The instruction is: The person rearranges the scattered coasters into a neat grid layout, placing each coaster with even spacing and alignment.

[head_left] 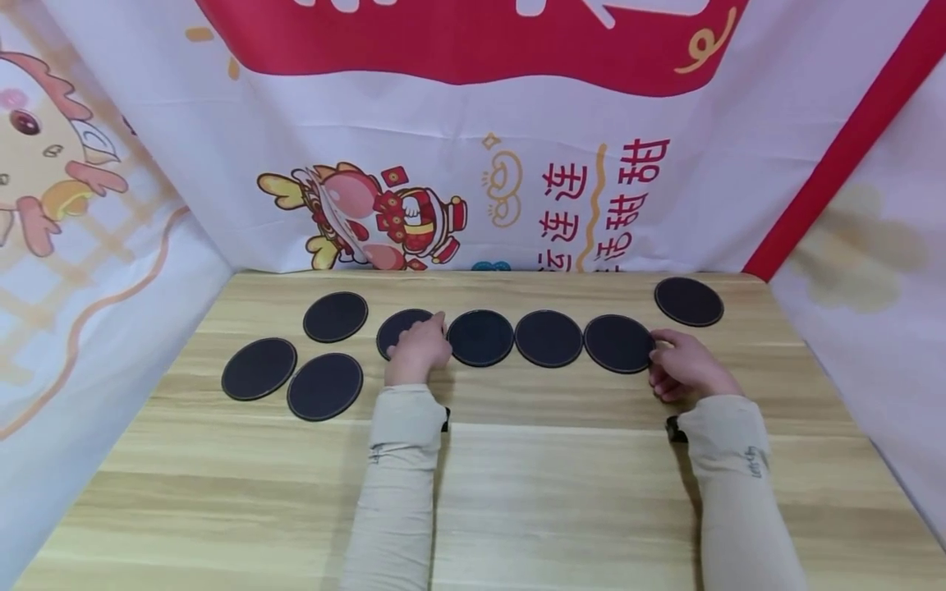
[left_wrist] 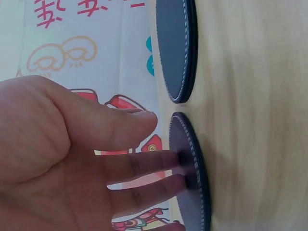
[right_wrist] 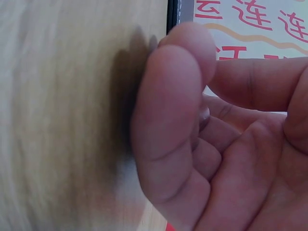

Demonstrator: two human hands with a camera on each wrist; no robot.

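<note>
Several round black coasters lie flat on a wooden table, stitched along the rim. At the left end of a row of coasters, my left hand [head_left: 421, 345] covers part of a coaster [head_left: 397, 330]. In the left wrist view, straight fingertips touch the top of that coaster [left_wrist: 192, 197], the thumb [left_wrist: 115, 126] held off it. The row goes on rightward with three more coasters: one [head_left: 480, 338], another [head_left: 548, 338] and the rightmost [head_left: 619, 344]. My right hand [head_left: 683, 365] is at that last one's right edge, fingers curled; contact is partly hidden in the right wrist view.
Three coasters lie at the left: one behind [head_left: 336, 317], one outermost [head_left: 259, 368] and one in front [head_left: 325, 387]. Another coaster [head_left: 689, 301] lies at the back right. A printed cloth [head_left: 458, 115] hangs along the table's back edge.
</note>
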